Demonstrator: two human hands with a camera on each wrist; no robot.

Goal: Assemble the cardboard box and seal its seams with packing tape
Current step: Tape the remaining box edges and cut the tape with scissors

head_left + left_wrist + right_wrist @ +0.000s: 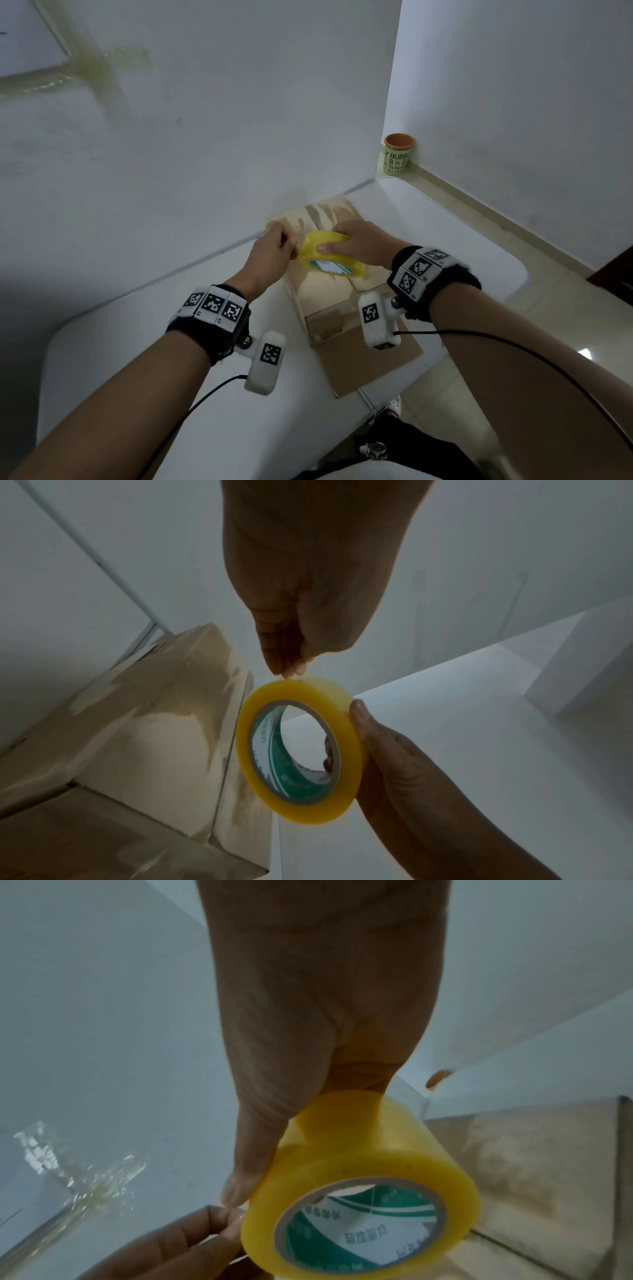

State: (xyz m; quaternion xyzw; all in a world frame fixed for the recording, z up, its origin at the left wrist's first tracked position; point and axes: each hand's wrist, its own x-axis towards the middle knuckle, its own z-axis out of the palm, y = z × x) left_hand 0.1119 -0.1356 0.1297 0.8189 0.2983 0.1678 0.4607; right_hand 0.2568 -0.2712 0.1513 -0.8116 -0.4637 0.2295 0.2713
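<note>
**A:** Report the position of the tape roll.

**B:** The yellow tape roll [329, 253] is held above the cardboard box [325, 294], over the box's far half. Its open core with green-and-white label faces the person.

**A:** State of the right hand?

**B:** The right hand [359, 241] grips the roll across its width: thumb [246, 1172] on the near side of the outer winding, fingers wrapped over the far side.

**A:** State of the left hand?

**B:** The left hand [272, 255] has its fingertips [291, 666] brought together at the roll's outer winding, at the edge nearest that hand. The fingertips touch the tape surface; whether a loose tape end is pinched between them cannot be determined.

**A:** Condition and location of the box?

**B:** The box lies on the white table [137, 359], its far end near the wall. The upper face shows a glossy strip of tape along the centre seam. At the near end a flap [370, 359] lies flat on the table, toward the person.

**A:** Other items?

**B:** A cup [397, 154] with an orange rim stands in the far corner, well apart from the box. Crossed strips of tape [96, 68] adhere to the wall at upper left.
</note>
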